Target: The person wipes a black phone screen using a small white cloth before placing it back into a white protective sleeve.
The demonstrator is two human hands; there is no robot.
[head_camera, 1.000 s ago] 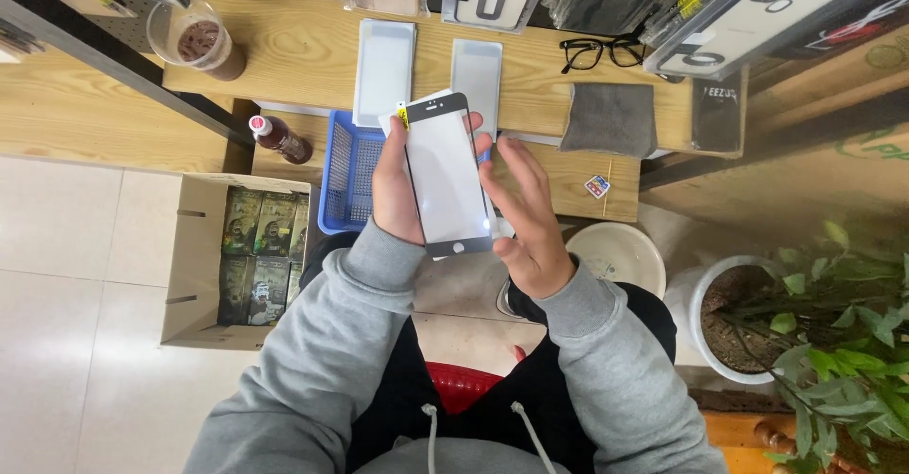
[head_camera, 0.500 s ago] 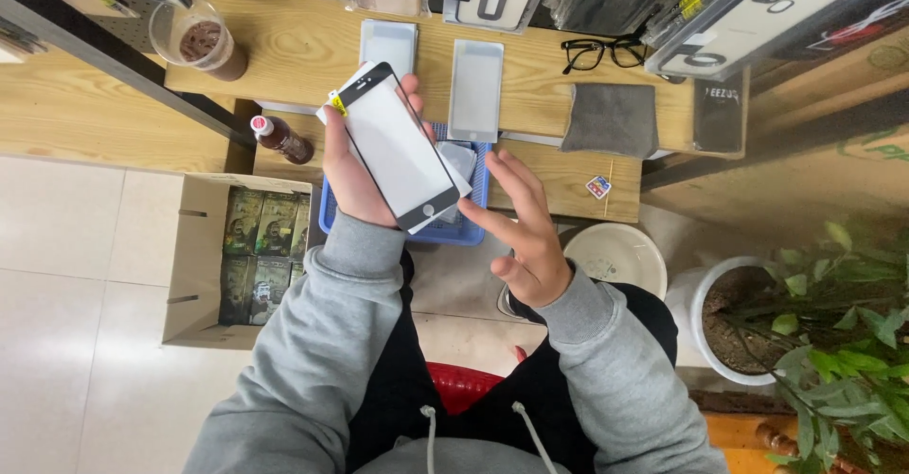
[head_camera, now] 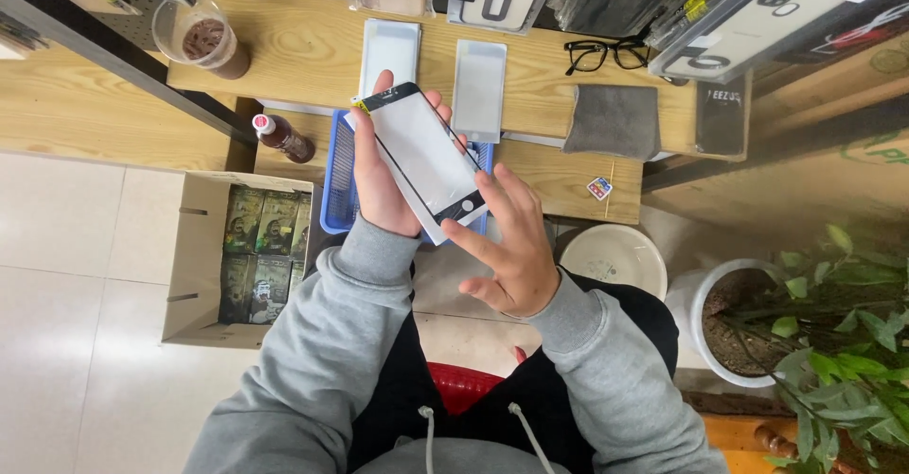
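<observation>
While a person sits at a low wooden counter, these are the particulars of the moment, placed by the blue basket (head_camera: 339, 176) under the hands.

Panel: a black-framed phone glass panel (head_camera: 423, 155) with a white face is raised above the blue basket, tilted, its round-button end toward the person.

Left hand: the left hand (head_camera: 376, 176) grips the panel from behind and along its left edge, fingertips curled over the far edge, thumb on the near side; the grey sleeve (head_camera: 327, 341) runs down to the lap.

Right hand: the right hand (head_camera: 511, 247) sits just right of the basket, palm up, fingers spread loose and holding nothing; its forefinger touches the panel's lower corner.

Progress: judging by the picture, the panel is picked up and under inspection or handling; nothing is yet fitted or set down, and two more pale panels (head_camera: 478, 90) lie flat on the counter just beyond the basket.

Beyond the basket: a grey cloth (head_camera: 614, 121) and black spectacles (head_camera: 606, 53) lie on the counter to the right; a plastic cup (head_camera: 201, 40) of brown drink stands well to the left.

Beside the basket: a small bottle (head_camera: 280, 138) lies just left of it, and an open cardboard box (head_camera: 194, 256) of packets stands on the floor below.

Right of the basket: a white bowl-shaped bin (head_camera: 614, 258) and a potted plant (head_camera: 805, 332) stand farther off.
</observation>
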